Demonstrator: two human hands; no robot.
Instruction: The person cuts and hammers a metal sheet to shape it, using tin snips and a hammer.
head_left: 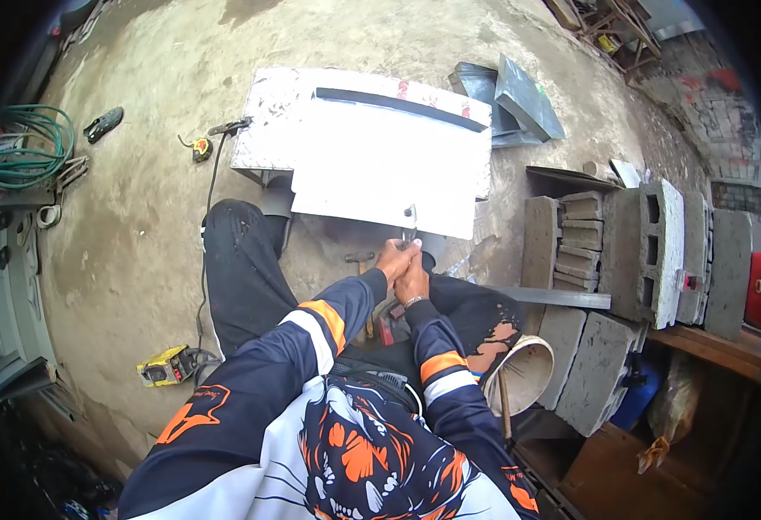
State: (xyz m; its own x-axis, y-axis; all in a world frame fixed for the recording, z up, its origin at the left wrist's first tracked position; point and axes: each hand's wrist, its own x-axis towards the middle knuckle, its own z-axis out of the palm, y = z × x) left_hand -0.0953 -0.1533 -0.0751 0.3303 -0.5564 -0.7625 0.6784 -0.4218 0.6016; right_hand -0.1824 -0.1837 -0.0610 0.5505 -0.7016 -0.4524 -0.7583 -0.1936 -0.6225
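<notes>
Both hands are closed together over the near edge of a white sheet (380, 173). My left hand (395, 258) and my right hand (412, 279) grip the handles of a plier-like metal tool (410, 227). Its head points away from me over the sheet's edge; fingers hide most of its handles. Across the far side of the sheet lies a dark, narrow strip (398, 107). Below the sheet, between my legs, a hammer (359, 257) rests near my left hand, and a red object (386, 331) sits close to my right forearm.
On the floor at left are a tape measure (201, 150), a black clamp (229, 127) with a cable, and a yellow-black device (165, 367). A bucket (534, 373) stands by my right leg. Concrete blocks (623, 243) are stacked at right. Folded metal pieces (526, 100) lie behind the sheet.
</notes>
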